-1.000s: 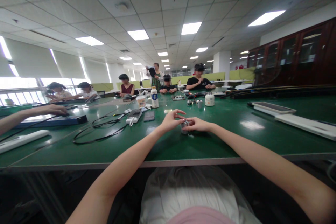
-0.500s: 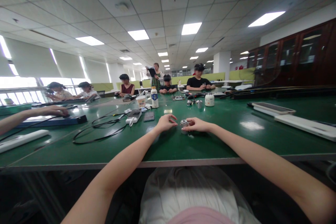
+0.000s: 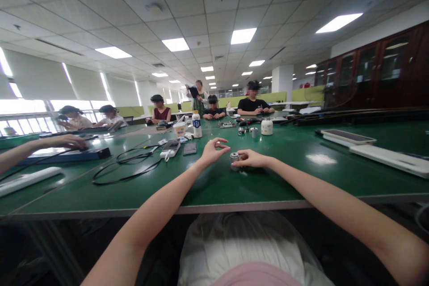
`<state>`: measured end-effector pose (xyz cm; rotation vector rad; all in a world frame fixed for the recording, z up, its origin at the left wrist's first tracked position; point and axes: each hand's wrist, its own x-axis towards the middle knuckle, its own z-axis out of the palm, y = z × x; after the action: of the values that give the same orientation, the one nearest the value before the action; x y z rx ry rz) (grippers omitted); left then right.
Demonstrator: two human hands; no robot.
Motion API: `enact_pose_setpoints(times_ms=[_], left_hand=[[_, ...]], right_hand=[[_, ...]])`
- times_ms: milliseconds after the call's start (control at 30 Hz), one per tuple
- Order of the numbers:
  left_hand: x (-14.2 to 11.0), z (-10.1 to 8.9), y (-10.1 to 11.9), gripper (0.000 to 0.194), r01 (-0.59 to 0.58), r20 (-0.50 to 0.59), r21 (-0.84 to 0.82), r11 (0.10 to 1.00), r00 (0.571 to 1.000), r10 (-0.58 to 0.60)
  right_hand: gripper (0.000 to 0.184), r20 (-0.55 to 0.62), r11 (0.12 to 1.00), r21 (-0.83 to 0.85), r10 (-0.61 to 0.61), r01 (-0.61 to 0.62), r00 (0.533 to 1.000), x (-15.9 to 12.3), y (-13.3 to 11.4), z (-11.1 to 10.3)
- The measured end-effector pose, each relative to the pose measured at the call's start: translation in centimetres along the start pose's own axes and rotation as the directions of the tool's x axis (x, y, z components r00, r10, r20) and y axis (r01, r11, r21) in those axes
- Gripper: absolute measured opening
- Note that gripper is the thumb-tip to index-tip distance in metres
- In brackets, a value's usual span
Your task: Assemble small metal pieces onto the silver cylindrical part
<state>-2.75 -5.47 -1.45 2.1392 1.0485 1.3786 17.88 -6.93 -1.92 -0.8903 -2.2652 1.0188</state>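
Note:
A small silver metal cylinder (image 3: 234, 161) with a dark detail on its top stands upright on the green table (image 3: 278, 183). My right hand (image 3: 251, 159) grips it from the right, thumb and fingers around its side. Just left of the cylinder, my left hand (image 3: 214, 149) is raised a little with its fingers apart and nothing visible between them. Farther back are several small metal parts (image 3: 254, 132) beside a white round jar (image 3: 267, 127).
A white-capped bottle (image 3: 197, 125), a cup (image 3: 180, 130), a phone (image 3: 171, 146) and a black cable (image 3: 127, 178) lie to the left. White flat devices (image 3: 389, 158) are at right. Another person's hand (image 3: 72, 141) rests on a blue case at far left; more people sit opposite.
My left hand has lifted slightly and its fingers have spread from beside the cylinder. My right hand stays on the cylinder.

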Motion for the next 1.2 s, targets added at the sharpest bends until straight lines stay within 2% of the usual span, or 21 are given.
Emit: enact_pose_setpoints(times_ms=[100,233,633,833,1200], left_hand=[[-0.1,0.4,1.4,0.039,-0.073,0.033,-0.128,0.989,0.996,0.077],[-0.6,0.6,2.4,0.038,-0.065,0.108,-0.161,0.985,0.991,0.082],[-0.6,1.3,2.1,0.036,-0.034,0.115,-0.242,0.97,0.991,0.063],[-0.4,1.3,1.8,0.04,0.008,0.129,-0.271,0.963,0.991,0.028],[-0.4,0.8,2.3,0.032,0.159,0.333,-0.463,0.872,0.943,0.005]], right_hand=[[0.052,-0.006,1.0,-0.009,0.003,-0.003,1.0,0.1,0.2,-0.1],[0.057,-0.001,1.0,0.002,0.0,0.0,1.0,0.1,0.3,-0.1],[0.062,0.004,1.0,0.002,-0.001,0.001,1.0,0.1,0.0,0.0],[0.062,0.004,1.0,0.006,-0.007,0.007,1.0,0.3,0.4,-0.1],[0.076,-0.005,0.999,-0.032,-0.004,0.004,1.0,0.3,0.7,-0.1]])
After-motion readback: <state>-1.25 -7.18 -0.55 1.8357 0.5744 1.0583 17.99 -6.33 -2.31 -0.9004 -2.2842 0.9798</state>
